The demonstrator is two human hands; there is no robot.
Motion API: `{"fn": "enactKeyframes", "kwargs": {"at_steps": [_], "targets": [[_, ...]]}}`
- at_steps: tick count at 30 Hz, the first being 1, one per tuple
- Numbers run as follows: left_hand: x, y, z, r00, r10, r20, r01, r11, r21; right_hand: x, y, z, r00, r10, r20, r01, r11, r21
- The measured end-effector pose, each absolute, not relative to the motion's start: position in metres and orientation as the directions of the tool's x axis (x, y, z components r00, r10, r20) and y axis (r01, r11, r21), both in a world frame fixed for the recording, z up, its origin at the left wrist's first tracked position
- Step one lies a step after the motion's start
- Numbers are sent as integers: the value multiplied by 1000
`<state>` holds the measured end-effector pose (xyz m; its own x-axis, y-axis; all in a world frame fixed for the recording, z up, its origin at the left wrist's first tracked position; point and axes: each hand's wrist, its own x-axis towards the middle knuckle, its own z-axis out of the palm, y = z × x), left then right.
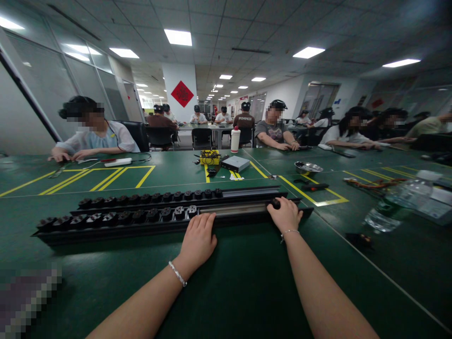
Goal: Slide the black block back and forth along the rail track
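Two long black tracks (243, 210) lie side by side across the green table, each with a pale metal channel. Rows of small black socket-like modules (152, 215) fill their left parts; some show silvery tops. My left hand (198, 239) is closed over the near track's front edge, just right of the last module in its row. At the near track's right end, my right hand (286, 215) grips a small black module (275, 203) with thumb and fingers, close to the channel. Its lower part is hidden by the fingers.
Beyond the tracks are a yellow box with cables (209, 157), a grey box (236, 163) and a metal bowl (308, 167). A clear water bottle (397, 202) lies tilted at right. Several people sit around the tables. A pixelated object (26, 301) occupies the lower left.
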<state>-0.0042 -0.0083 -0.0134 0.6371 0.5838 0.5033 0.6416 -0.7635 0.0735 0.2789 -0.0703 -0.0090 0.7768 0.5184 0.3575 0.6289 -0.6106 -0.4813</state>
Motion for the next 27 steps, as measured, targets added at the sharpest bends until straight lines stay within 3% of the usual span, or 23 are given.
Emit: {"fn": "enactKeyframes", "kwargs": {"at_steps": [27], "targets": [[-4,-8,-13,636,583,505,639,-765,80,281,-71,-7,795,492,354,604,-598,-526]]}}
